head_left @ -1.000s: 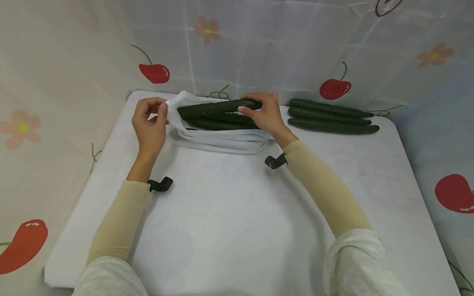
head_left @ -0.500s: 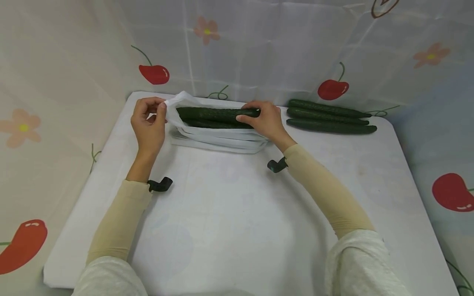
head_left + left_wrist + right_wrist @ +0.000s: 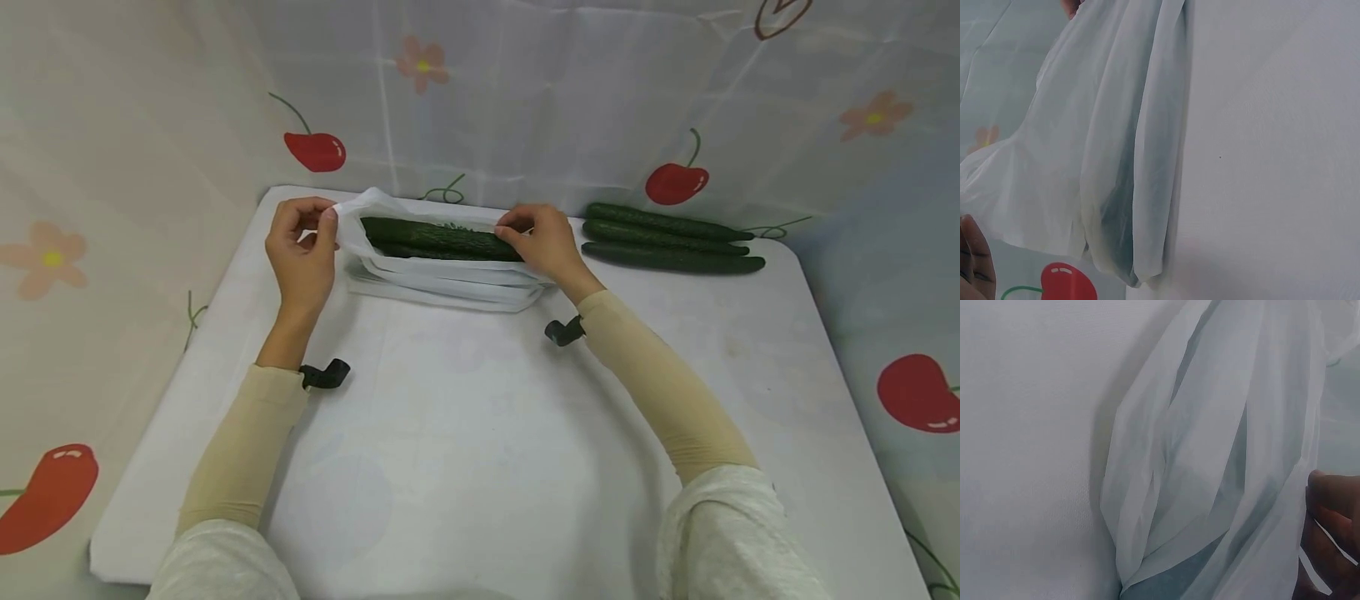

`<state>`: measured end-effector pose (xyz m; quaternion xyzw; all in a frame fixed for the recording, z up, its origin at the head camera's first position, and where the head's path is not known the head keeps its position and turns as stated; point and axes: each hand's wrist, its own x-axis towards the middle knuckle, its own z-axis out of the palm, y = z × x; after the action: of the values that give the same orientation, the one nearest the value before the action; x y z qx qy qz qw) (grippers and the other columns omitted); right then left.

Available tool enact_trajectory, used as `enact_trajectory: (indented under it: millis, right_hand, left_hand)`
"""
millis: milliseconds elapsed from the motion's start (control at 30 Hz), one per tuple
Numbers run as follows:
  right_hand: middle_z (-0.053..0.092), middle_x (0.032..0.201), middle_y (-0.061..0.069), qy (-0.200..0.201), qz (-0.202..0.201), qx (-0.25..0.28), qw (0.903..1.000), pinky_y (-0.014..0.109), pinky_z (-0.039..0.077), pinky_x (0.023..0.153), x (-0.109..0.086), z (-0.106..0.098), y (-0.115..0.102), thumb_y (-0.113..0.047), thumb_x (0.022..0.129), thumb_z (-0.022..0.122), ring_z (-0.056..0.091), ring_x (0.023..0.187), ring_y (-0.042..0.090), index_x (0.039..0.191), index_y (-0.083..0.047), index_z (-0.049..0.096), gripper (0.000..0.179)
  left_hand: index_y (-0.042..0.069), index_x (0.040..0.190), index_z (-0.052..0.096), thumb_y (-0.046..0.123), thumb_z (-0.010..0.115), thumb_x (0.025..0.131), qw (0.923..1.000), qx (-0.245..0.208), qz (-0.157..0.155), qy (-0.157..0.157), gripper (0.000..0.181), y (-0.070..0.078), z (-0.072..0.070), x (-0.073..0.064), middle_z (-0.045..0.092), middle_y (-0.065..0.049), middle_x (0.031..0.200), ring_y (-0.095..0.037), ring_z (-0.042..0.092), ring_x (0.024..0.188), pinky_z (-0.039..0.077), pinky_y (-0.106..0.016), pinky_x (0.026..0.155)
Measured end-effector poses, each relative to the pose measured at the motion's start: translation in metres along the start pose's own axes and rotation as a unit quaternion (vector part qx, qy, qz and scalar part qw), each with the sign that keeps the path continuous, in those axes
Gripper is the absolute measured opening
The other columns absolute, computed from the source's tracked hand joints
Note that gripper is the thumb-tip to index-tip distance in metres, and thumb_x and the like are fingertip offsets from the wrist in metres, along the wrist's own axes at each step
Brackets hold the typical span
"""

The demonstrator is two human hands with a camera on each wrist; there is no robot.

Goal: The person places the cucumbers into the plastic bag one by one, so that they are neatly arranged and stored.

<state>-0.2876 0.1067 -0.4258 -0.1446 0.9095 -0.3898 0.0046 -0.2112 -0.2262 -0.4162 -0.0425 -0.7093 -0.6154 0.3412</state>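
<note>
A white plastic bag [image 3: 450, 283] lies along the back of the table, its mouth spread. Dark green cucumbers [image 3: 435, 239] show inside, side by side lengthwise. At the bag's left end my left hand [image 3: 303, 258] pinches the rim between thumb and fingers. My right hand [image 3: 547, 248] is at the right end, thumb and fingertips together at the rim, seeming to pinch the plastic. In the left wrist view the bag [image 3: 1110, 125] hangs in folds with a cucumber showing dimly through it. Fingers [image 3: 1332, 506] touch the bag's edge in the right wrist view.
Three cucumbers [image 3: 671, 237] lie in a row at the back right of the white table [image 3: 465, 433]. A curtain [image 3: 525, 100] printed with cherries and flowers stands right behind the table's back edge.
The cucumber in my right hand has gone down into the bag and lies among the others. My right hand has let go of it and moved to the bag's rim. The left hand stays put.
</note>
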Motion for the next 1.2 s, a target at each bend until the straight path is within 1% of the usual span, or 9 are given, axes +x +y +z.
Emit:
enact_trajectory:
  millis: [200,367,600,733,800,933,1000,1100,1200]
  right_hand:
    - [0.079,0.113,0.008,0.003,0.007,0.01,0.9999,0.047,0.055,0.091,-0.002,-0.005,0.006,-0.03,0.103,0.074,0.072,0.105,0.025,0.114,-0.016,0.081,0.019]
    - [0.079,0.114,0.008,0.01,0.001,0.02,0.9997,0.046,0.056,0.092,-0.005,-0.01,0.013,-0.029,0.103,0.075,0.071,0.105,0.025,0.115,-0.016,0.08,0.019]
    - [0.076,0.124,0.011,0.022,-0.041,0.085,0.9953,0.044,0.055,0.103,-0.008,-0.026,0.03,-0.025,0.102,0.076,0.067,0.116,0.024,0.121,-0.011,0.079,0.024]
    - [0.076,0.125,0.013,0.029,-0.048,0.116,0.9917,0.04,0.053,0.103,-0.012,-0.037,0.046,-0.023,0.101,0.077,0.066,0.113,0.018,0.123,-0.01,0.079,0.026]
    - [0.076,0.125,0.017,0.034,-0.05,0.123,0.9906,0.035,0.053,0.1,-0.016,-0.045,0.053,-0.019,0.1,0.076,0.066,0.109,0.013,0.124,-0.007,0.079,0.027]
    - [0.074,0.125,0.025,0.048,-0.047,0.126,0.9898,0.023,0.052,0.092,-0.034,-0.067,0.054,-0.009,0.1,0.073,0.066,0.1,0.003,0.125,0.003,0.076,0.027]
    - [0.074,0.124,0.027,0.057,-0.04,0.126,0.9895,0.019,0.052,0.09,-0.043,-0.08,0.055,-0.006,0.1,0.073,0.067,0.099,0.005,0.124,0.008,0.074,0.027]
    - [0.077,0.119,0.019,0.073,-0.028,0.132,0.9881,0.015,0.053,0.089,-0.05,-0.098,0.072,-0.005,0.1,0.073,0.07,0.098,0.005,0.121,0.007,0.075,0.025]
    - [0.079,0.116,0.008,0.088,-0.003,0.124,0.9883,0.013,0.054,0.089,-0.054,-0.115,0.101,-0.009,0.1,0.075,0.07,0.098,0.004,0.119,0.001,0.078,0.022]
  left_hand:
    - [-0.013,0.113,0.068,0.007,0.064,0.104,0.9999,0.009,-0.003,-0.002,0.023,0.0,0.001,-0.001,0.06,0.015,0.101,-0.004,0.058,0.083,0.051,-0.012,0.066]
    - [-0.013,0.113,0.068,0.007,0.064,0.105,0.9998,0.019,-0.007,-0.002,0.023,-0.001,0.001,-0.002,0.059,0.016,0.102,-0.003,0.058,0.083,0.051,-0.011,0.067]
    - [-0.013,0.114,0.068,0.008,0.064,0.105,0.9997,0.023,-0.006,-0.001,0.023,-0.002,0.002,-0.001,0.059,0.016,0.102,-0.003,0.059,0.084,0.051,-0.011,0.067]
    - [-0.012,0.115,0.068,0.009,0.064,0.105,0.9995,0.029,-0.007,0.0,0.023,-0.004,0.002,-0.001,0.059,0.017,0.102,-0.003,0.059,0.084,0.051,-0.011,0.067]
    - [-0.012,0.115,0.068,0.009,0.064,0.105,0.9995,0.03,-0.009,0.0,0.023,-0.004,0.002,-0.001,0.059,0.017,0.103,-0.003,0.058,0.084,0.051,-0.011,0.067]
    - [-0.012,0.114,0.068,0.008,0.064,0.105,0.9997,0.023,-0.01,-0.001,0.023,-0.001,0.003,-0.001,0.059,0.017,0.102,-0.003,0.058,0.084,0.051,-0.011,0.067]
    - [-0.012,0.115,0.068,0.008,0.064,0.105,0.9997,0.02,-0.01,-0.003,0.023,-0.001,0.003,-0.002,0.059,0.016,0.102,-0.003,0.058,0.084,0.051,-0.011,0.067]
    - [-0.012,0.115,0.068,0.008,0.064,0.105,0.9997,0.021,-0.012,-0.003,0.022,-0.003,0.002,-0.002,0.059,0.016,0.102,-0.003,0.058,0.084,0.051,-0.012,0.067]
    - [-0.012,0.115,0.068,0.008,0.064,0.105,0.9996,0.027,-0.011,-0.003,0.023,-0.006,0.002,-0.002,0.059,0.017,0.102,-0.003,0.058,0.084,0.051,-0.011,0.067]
